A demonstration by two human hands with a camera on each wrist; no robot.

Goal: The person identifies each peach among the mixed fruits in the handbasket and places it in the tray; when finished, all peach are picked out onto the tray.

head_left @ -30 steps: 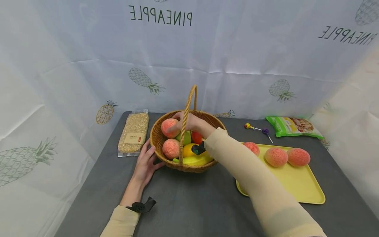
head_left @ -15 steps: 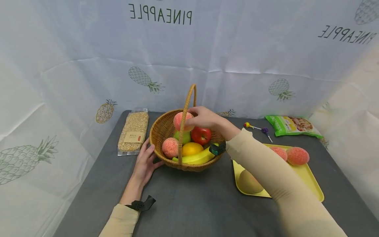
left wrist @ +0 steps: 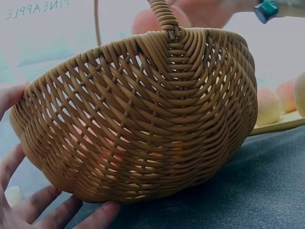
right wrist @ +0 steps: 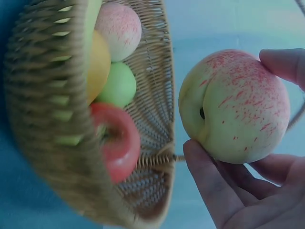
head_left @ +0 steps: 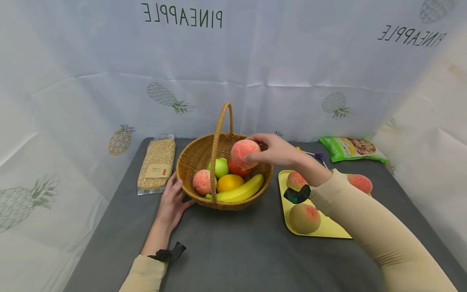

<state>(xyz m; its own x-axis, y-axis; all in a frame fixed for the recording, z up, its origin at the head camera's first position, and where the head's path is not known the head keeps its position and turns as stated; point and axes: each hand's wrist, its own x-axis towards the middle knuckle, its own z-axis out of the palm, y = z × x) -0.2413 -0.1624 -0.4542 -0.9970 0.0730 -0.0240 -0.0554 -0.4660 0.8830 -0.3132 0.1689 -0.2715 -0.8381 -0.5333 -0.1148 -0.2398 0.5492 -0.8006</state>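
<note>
Two hands shared the work: the left hand lay flat against the wicker basket on the desk, steadying it, while the right hand fingers gripped a peach above the rim; lifting clear of the handle seemed wise.

backdrop: white cloth, pineapple print, mirrored "PINEAPPLE" lettering | table: dark grey top | light: even

Red apple mostly hidden behind held peach.
</note>
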